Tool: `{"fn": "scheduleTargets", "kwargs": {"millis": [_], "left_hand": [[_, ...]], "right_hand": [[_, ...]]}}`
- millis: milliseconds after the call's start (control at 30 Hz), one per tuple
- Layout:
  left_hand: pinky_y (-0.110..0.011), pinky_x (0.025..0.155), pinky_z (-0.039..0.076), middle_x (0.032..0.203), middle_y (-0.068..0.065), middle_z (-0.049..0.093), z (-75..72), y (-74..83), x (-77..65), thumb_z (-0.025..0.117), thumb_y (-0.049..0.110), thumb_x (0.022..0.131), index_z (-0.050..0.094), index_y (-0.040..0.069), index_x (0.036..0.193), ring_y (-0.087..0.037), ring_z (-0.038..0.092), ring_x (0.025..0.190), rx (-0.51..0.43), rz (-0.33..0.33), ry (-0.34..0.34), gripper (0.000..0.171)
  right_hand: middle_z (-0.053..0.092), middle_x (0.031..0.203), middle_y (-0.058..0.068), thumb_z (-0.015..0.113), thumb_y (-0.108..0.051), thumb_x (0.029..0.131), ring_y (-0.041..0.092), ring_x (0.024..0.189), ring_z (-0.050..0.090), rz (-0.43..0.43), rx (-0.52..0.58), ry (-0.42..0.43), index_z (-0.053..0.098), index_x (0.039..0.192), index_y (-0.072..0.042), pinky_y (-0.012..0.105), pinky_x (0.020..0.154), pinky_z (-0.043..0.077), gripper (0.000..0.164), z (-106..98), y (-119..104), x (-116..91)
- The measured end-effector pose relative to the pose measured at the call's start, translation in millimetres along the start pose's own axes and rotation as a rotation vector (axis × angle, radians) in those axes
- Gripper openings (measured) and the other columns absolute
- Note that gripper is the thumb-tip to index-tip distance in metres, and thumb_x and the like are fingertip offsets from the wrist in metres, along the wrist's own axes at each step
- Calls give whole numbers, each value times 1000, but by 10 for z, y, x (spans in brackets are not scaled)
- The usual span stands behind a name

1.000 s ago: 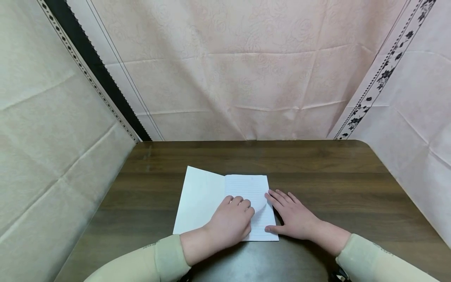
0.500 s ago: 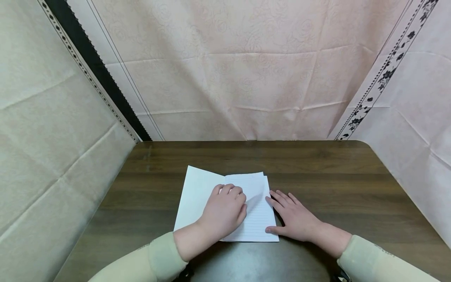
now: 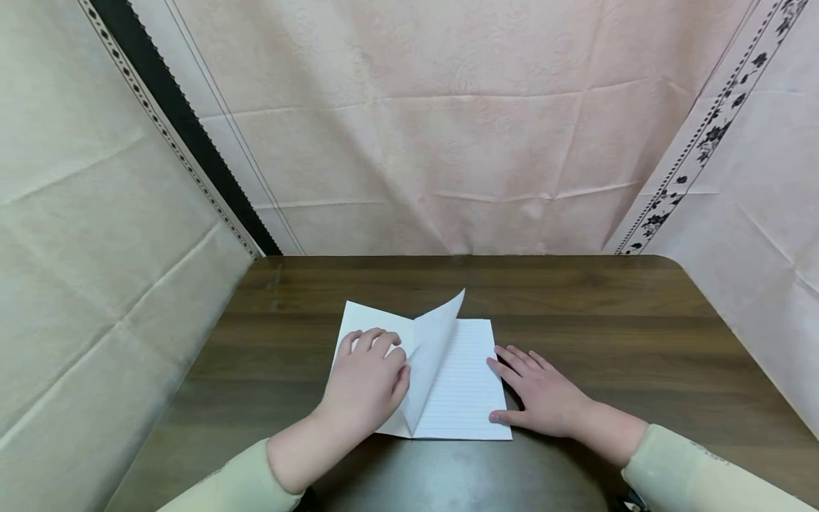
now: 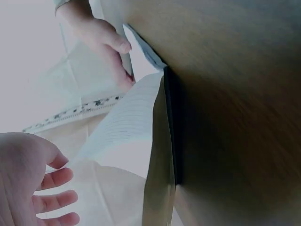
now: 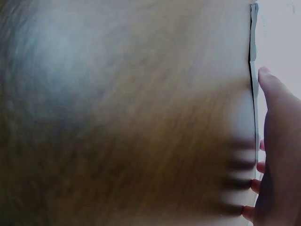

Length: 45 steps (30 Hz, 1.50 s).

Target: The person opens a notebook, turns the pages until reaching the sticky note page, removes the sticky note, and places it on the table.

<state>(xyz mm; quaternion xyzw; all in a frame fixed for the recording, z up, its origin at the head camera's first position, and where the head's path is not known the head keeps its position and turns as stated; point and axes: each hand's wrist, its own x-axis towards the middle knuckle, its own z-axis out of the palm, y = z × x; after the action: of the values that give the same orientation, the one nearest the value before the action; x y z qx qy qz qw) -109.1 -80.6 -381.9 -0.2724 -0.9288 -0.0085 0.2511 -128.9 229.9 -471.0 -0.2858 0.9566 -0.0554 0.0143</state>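
Observation:
An open notebook (image 3: 471,387) lies on the table, its plain white left side (image 3: 371,316) partly covered by my left hand (image 3: 365,380). With thumb and forefinger, that hand pinches the edge of a lined page (image 4: 124,120), which rises in a curve from the spine, its top corner standing up in the head view. The other fingers are loosely bent in the left wrist view. My right hand (image 3: 547,400) rests spread on the notebook's right edge, thumb near the lower corner; in the right wrist view its fingertips lie along that edge.
The brown wooden table (image 3: 576,299) extends around the notebook on all sides. Light patterned cloth (image 3: 448,156) hangs behind the table's far edge and along both sides.
My left hand has moved left across the notebook, drawing the page up and over from the right side. My right hand has stayed at the right edge.

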Motion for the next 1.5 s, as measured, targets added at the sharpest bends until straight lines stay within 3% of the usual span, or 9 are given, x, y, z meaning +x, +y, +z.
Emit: {"fn": "scheduleTargets", "kwargs": {"millis": [267, 500, 767, 1500], "left_hand": [[-50, 94, 32, 102, 1, 61, -160, -155, -191, 51, 31, 88, 61, 20, 71, -22, 52, 105, 12, -87, -11, 22], [-52, 96, 31, 99, -1, 61, -239, -252, -329, 55, 28, 84, 59, 19, 67, -25, 52, 103, 36, -132, 5, 19], [-55, 97, 30, 98, -3, 61, -253, -301, -423, 53, 25, 84, 63, 15, 69, -28, 52, 104, 74, -143, 29, 20], [-57, 96, 31, 92, -7, 60, -163, -418, -666, 62, 24, 74, 63, 9, 64, -32, 52, 100, 151, -207, -21, 19]], "right_hand": [[18, 154, -1, 39, -78, 76, 25, 141, 15, 11, 3, -29, 23, 147, -25, 48, 110, 16, 91, -25, -6, 1], [17, 154, -1, 38, -79, 76, 24, 141, 14, 10, 2, -50, 22, 148, -25, 49, 110, 15, 91, -44, -11, 12], [18, 154, -1, 39, -78, 76, 25, 141, 15, 6, 12, -63, 23, 147, -25, 49, 110, 17, 91, -65, -17, 17], [20, 153, 0, 38, -79, 75, 25, 140, 16, 11, -3, -75, 25, 147, -23, 50, 109, 18, 92, -89, -15, 34]]}}
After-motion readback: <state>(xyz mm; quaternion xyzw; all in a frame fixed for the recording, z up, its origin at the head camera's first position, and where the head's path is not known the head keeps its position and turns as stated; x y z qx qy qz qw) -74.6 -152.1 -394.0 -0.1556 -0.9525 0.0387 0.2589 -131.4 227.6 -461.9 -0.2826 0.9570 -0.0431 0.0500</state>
